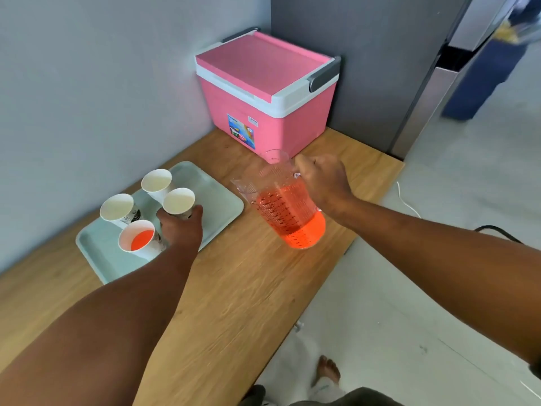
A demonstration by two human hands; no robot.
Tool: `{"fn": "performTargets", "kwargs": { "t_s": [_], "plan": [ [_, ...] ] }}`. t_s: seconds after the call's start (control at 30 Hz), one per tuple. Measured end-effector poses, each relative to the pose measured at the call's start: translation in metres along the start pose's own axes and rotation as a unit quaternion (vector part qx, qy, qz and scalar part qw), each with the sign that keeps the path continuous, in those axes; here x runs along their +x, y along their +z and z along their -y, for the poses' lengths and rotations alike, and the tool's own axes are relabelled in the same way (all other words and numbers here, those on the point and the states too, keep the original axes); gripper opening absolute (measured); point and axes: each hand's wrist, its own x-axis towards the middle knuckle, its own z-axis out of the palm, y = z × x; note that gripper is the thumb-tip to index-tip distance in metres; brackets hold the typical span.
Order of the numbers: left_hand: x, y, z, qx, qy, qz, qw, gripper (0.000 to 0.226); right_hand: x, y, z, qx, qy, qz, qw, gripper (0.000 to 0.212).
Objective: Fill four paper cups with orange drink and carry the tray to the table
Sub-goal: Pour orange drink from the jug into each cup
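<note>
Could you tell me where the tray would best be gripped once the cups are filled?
Judging by its shape, grip the tray by the raised rims of its two short ends, one hand each side, kept level: four upright cups crowd its left half.

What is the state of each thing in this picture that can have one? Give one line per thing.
Nearest cup: upright on the tray, holds orange drink.
Other three cups: upright, empty.
Tray: flat on the counter.
Jug: lifted, tilted, partly filled with orange drink.
Cooler: lid closed.
Left hand: fingers hold a cup.
Right hand: grips the jug's handle.
</note>
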Motion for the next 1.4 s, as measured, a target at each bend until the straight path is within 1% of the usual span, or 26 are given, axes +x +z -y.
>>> {"fn": "performTargets", "kwargs": {
  "t_s": [0.1, 0.27, 0.43, 0.57, 0.7, 0.83, 1.1, 1.27, 1.4],
  "plan": [
    [-0.002, -0.002, 0.002, 0.002, 0.021, 0.013, 1.0, 0.078, -0.002, 0.008, 0.002, -0.031, -0.008, 0.007, 0.999, 0.051],
    [-0.018, -0.002, 0.007, -0.021, 0.114, 0.066, 0.991, 0.072, 0.001, 0.017, 0.009, -0.084, -0.023, 0.009, 0.996, 0.056],
    [-0.029, -0.003, 0.009, 0.001, 0.145, 0.112, 0.983, 0.075, 0.006, 0.019, 0.024, -0.121, -0.041, 0.024, 0.991, 0.058],
    [-0.037, -0.003, 0.006, 0.011, 0.171, 0.131, 0.976, 0.076, 0.01, 0.017, 0.036, -0.165, -0.061, 0.059, 0.983, 0.054],
    [-0.044, -0.003, -0.003, 0.016, 0.177, 0.139, 0.974, 0.075, 0.016, 0.013, 0.047, -0.199, -0.069, 0.073, 0.975, 0.057],
    [-0.053, -0.001, -0.01, 0.012, 0.18, 0.139, 0.974, 0.075, 0.024, 0.013, 0.055, -0.235, -0.093, 0.101, 0.962, 0.054],
    [-0.067, -0.001, -0.018, 0.019, 0.169, 0.118, 0.978, 0.076, 0.035, 0.015, 0.072, -0.312, -0.139, 0.123, 0.932, 0.051],
    [-0.071, -0.004, -0.02, 0.023, 0.164, 0.105, 0.981, 0.075, 0.041, 0.016, 0.08, -0.331, -0.154, 0.139, 0.92, 0.052],
    [-0.073, -0.006, -0.019, 0.027, 0.159, 0.099, 0.982, 0.075, 0.046, 0.018, 0.085, -0.338, -0.157, 0.136, 0.918, 0.053]
  ]
}}
